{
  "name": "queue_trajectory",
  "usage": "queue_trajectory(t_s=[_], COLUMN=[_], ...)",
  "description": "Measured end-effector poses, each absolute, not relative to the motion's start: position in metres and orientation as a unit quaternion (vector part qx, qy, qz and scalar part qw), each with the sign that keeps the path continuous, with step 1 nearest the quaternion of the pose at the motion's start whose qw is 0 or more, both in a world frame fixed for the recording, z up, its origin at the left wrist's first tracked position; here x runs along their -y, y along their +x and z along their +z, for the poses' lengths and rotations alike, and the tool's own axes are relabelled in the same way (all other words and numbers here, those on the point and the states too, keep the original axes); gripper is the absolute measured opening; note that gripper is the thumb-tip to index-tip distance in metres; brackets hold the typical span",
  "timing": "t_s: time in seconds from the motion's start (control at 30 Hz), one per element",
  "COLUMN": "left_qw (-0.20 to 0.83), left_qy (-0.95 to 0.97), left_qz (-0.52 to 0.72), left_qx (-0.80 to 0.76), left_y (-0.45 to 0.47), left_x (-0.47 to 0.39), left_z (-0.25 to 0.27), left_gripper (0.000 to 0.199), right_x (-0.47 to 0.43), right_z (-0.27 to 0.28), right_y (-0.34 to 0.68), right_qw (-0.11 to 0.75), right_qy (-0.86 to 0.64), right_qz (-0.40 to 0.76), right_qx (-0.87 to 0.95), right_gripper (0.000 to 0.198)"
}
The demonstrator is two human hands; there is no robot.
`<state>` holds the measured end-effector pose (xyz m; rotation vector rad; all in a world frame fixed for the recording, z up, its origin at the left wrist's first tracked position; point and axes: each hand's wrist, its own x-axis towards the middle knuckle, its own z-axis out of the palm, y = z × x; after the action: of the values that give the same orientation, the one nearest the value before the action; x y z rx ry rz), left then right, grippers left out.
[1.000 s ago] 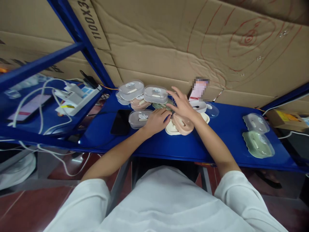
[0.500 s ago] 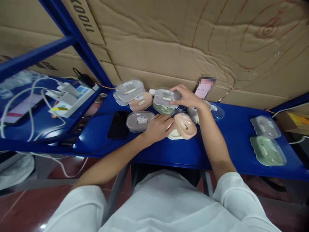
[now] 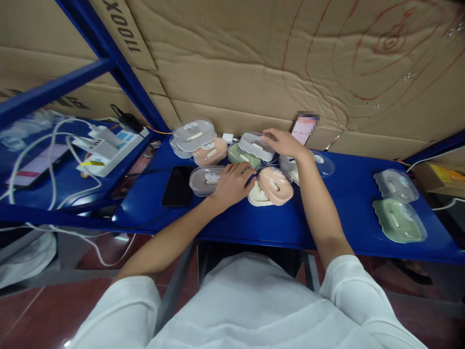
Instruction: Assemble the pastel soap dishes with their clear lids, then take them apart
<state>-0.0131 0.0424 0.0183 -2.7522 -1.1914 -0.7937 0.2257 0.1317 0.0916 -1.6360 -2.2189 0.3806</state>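
Note:
My right hand (image 3: 284,143) grips the right end of a grey soap box (image 3: 255,145) with a clear lid. That box sits tilted, partly over a green soap box (image 3: 242,156). My left hand (image 3: 235,183) is open with curved fingers, held over the right end of another grey soap box (image 3: 204,180). To its right, a peach soap box (image 3: 276,186) leans on a cream one (image 3: 257,196). Behind on the left, a grey box (image 3: 194,135) lies stacked on others, beside a second peach box (image 3: 210,151). My right forearm partly hides more boxes.
A black phone (image 3: 177,186) lies on the blue table (image 3: 232,228). Another phone (image 3: 303,130) leans against the cardboard wall (image 3: 225,72). A grey box (image 3: 395,184) and a green box (image 3: 399,220) stand at the right. A power strip (image 3: 112,150) with white cables is at the left.
My right hand has shifted the grey soap box slightly rightward, uncovering more of the green one. My left hand has come away from the cream box, a little to the left.

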Motion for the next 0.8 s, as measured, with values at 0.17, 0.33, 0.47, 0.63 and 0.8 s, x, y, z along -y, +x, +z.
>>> queue_trajectory(t_s=[0.17,0.33,0.47,0.63,0.8], left_qw=[0.021,0.019,0.018,0.013,0.012], left_qy=[-0.889,-0.892,-0.892,-0.892,-0.897], left_qz=[-0.248,-0.242,-0.239,-0.24,-0.225], left_qx=[0.384,0.381,0.382,0.383,0.379], left_y=[-0.012,-0.012,-0.012,-0.013,-0.013], left_x=[-0.043,-0.043,-0.043,-0.042,-0.042], left_z=[0.018,0.018,0.018,0.02,0.02], left_gripper=[0.02,0.021,0.021,0.021,0.023], right_x=[-0.118,-0.109,-0.114,-0.127,-0.134], right_z=[0.108,0.114,0.098,0.083,0.081], right_y=[0.213,0.204,0.2,0.204,0.214], right_qw=[0.135,0.084,-0.004,0.017,0.05], right_qy=[-0.657,-0.627,-0.625,-0.617,-0.606], right_qz=[-0.013,0.023,0.073,0.084,0.093], right_qx=[0.742,0.774,0.777,0.782,0.788], right_gripper=[0.04,0.035,0.04,0.042,0.043])
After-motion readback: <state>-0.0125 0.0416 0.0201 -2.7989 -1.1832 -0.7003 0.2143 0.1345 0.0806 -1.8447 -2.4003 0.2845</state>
